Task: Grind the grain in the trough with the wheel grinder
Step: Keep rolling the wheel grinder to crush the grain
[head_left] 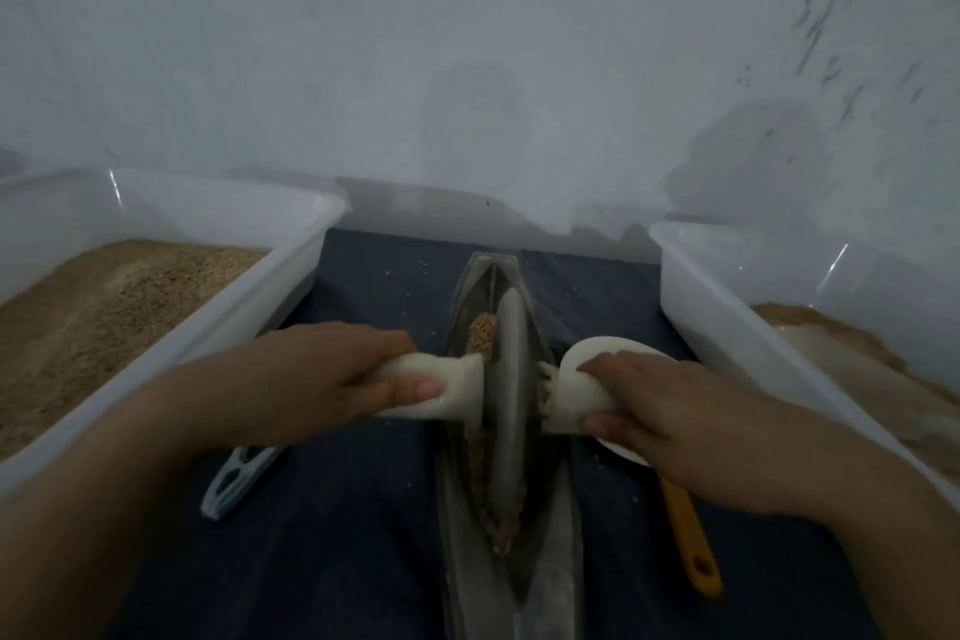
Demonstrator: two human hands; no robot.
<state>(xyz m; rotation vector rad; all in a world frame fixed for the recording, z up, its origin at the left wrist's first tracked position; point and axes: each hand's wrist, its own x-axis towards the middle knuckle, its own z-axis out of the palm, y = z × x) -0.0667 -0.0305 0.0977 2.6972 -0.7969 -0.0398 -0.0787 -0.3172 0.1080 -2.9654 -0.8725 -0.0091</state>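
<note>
— Where does the wheel grinder [511, 411] sit?

— Upright in the long metal trough [558, 582], which runs away from the person down the middle of a dark blue cloth [363, 525]. The grey disc stands on edge in the groove, with a pale handle sticking out to each side.

— And the hands?

— The left hand [317, 379] has its grip wrapped round the left handle [441, 392], thumb along the near side. The right hand [670, 418] curls its fingers over the right handle [576, 403] in the same way.

— Where is the grain?

— The grain [480, 335] lies in the trough along the left face of the disc, some beyond the handle and some nearer, with crushed bits by the disc's near edge.

— What else is around?

— A white plastic tub [291, 286] on the left holds a heap of brown grain. Another white tub [727, 327] on the right holds paler, finer material. An orange-handled scoop [685, 530] lies under the right hand, beside the trough. A pale grey plastic tool [234, 481] lies by the left tub. A pale wall [467, 42] stands behind.
</note>
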